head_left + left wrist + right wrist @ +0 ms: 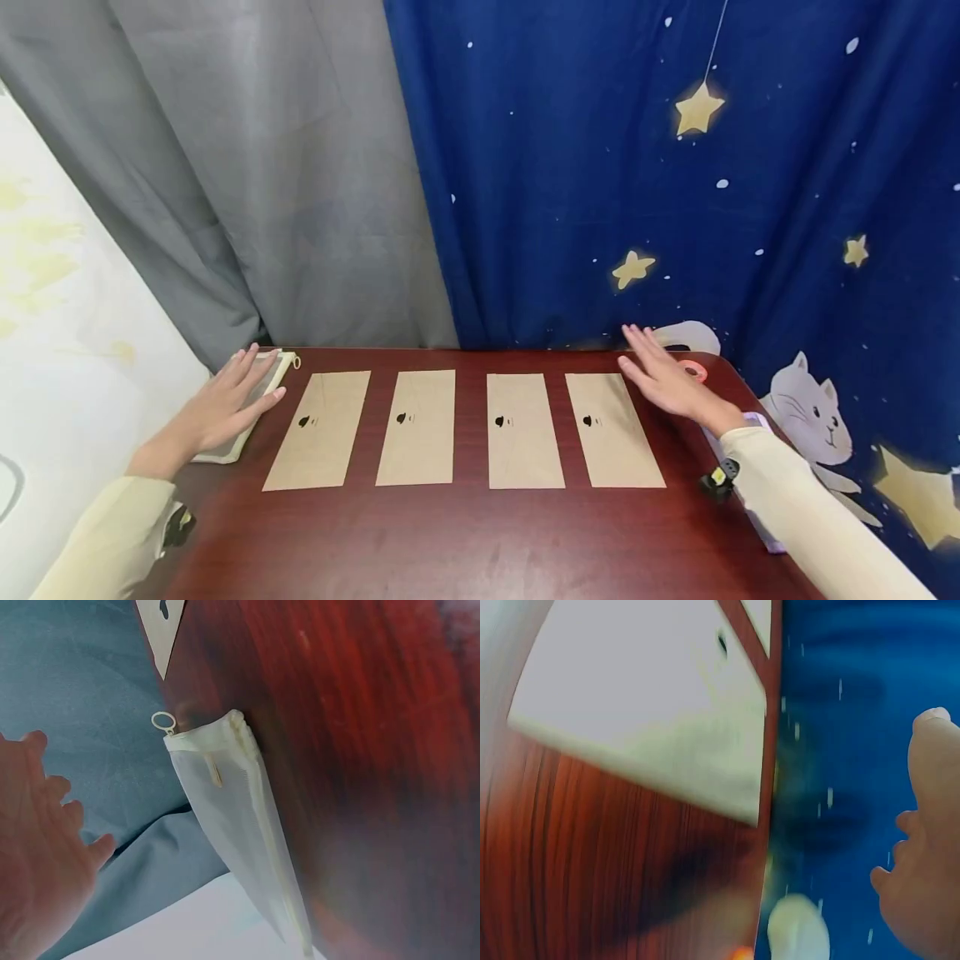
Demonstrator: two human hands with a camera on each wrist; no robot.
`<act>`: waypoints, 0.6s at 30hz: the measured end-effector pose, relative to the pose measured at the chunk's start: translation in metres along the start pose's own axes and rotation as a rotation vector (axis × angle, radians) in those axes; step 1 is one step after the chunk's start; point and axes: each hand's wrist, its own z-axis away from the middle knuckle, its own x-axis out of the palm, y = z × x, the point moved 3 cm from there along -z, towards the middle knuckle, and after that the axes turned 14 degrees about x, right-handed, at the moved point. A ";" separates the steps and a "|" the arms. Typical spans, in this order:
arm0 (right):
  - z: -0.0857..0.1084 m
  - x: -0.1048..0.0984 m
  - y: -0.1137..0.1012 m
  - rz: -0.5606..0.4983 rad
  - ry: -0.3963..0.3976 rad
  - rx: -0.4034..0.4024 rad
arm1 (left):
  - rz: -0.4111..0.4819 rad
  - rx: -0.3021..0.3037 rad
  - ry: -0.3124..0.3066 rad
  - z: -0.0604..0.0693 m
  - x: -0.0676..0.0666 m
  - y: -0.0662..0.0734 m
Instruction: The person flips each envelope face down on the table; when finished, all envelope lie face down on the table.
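Observation:
Four-sided kraft paper pieces, each with a small black hat print, lie in a row: a far-left one, a mid-left one, a mid-right one and a far-right one. Over a pale mesh zip pouch at the table's left edge, my left hand is spread with straight fingers and holds nothing. Its wrist view shows the hand apart from the pouch. My right hand, fingers extended and empty, hovers beside the far-right paper's upper corner. The right wrist view is blurred.
The dark red wooden table backs onto a grey curtain and a blue starry curtain. A coral-red ring lies past my right hand. A purple-edged object sits partly under my right forearm.

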 end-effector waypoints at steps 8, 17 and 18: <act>-0.026 0.044 -0.069 -0.090 -0.137 -0.023 | 0.088 0.002 0.008 0.012 0.001 0.005; -0.059 0.088 -0.131 -0.181 -0.220 -0.050 | 0.271 -0.099 -0.042 0.023 0.000 0.005; -0.062 0.092 -0.137 -0.206 -0.230 -0.043 | 0.277 -0.098 -0.040 0.024 0.001 0.004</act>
